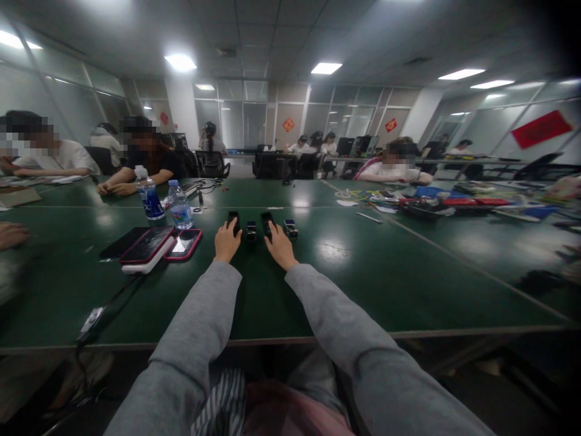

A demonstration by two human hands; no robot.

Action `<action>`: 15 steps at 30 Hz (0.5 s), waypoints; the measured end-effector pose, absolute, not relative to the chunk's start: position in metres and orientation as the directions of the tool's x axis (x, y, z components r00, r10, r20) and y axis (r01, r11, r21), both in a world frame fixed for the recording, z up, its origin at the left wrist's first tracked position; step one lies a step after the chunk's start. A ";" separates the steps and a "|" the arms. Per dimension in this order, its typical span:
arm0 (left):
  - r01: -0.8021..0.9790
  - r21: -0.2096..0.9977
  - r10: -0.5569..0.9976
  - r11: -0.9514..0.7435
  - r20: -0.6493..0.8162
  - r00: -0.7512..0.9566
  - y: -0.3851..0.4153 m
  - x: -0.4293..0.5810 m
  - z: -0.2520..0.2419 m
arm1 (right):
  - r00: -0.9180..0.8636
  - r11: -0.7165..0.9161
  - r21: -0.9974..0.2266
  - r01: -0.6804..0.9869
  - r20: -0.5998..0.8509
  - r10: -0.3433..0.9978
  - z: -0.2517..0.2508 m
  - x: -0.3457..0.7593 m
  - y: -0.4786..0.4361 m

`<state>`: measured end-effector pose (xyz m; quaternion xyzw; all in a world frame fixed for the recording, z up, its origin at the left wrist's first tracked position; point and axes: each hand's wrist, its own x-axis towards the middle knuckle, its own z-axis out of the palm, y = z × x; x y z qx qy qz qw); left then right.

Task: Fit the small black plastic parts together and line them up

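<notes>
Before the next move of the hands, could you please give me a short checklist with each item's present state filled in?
1. Left hand at the left dark handset: ok, fingers over it.
2. Right hand at the right dark handset: ok, fingers over it.
3. Firmness of either grip: cannot tell.
4. Small device between the hands free of both: ok, neither hand holds it.
5. Small device beside the right hand clear of the fingers: cannot tell; it sits very close.
6. Blue-labelled bottle and smaller bottle upright and away from the left hand: ok.
</notes>
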<state>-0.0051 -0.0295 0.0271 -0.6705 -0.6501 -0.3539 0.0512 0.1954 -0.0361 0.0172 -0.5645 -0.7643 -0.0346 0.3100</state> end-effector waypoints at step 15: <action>0.883 0.449 0.906 -0.135 0.417 -0.074 -0.018 -0.015 0.008 | -0.070 0.204 -0.331 0.921 0.374 0.925 0.008 0.200 -0.029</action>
